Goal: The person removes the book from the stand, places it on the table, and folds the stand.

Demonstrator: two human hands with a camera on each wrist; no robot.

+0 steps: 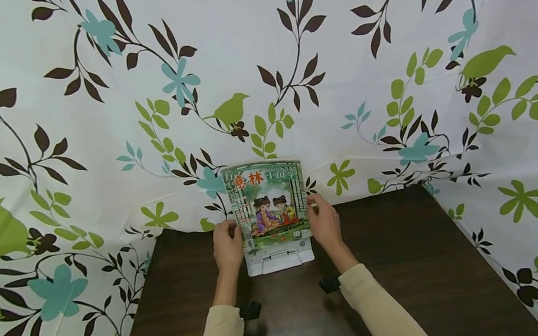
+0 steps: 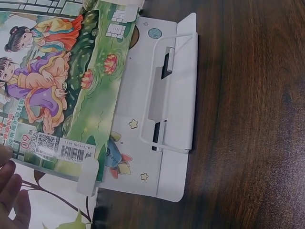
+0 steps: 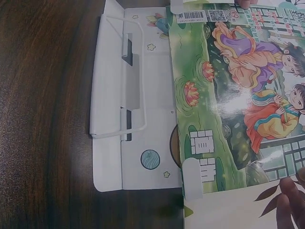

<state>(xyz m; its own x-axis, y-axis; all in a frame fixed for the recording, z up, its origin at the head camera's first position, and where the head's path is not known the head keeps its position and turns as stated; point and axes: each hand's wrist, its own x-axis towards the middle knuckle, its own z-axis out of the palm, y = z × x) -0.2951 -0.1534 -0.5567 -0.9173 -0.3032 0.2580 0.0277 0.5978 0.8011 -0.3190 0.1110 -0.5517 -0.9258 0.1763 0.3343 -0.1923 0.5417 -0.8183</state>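
Note:
A magazine [image 1: 281,235] with a green illustrated cover leans upright on a white book stand [image 1: 279,262]. My left hand [image 1: 228,248] pinches its left edge, thumb at the front of the cover. Opposite it, my right hand [image 1: 325,225] holds the right edge. Two white page clips lap over the cover's bottom corners: one clip [image 2: 87,176] shows near the barcode in the left wrist view, the other clip [image 3: 192,177] in the right wrist view. Below the magazine, the stand's printed back panel [image 3: 152,90], front ledge and wire bracket [image 2: 153,81] show.
The stand is on a dark wood-grain table [image 1: 298,331], near its back edge. Behind and at both sides hangs a white cloth [image 1: 234,30] printed with leaves, birds and flowers. A black wrist camera [image 1: 251,310] is on the left wrist, another camera [image 1: 330,284] on the right.

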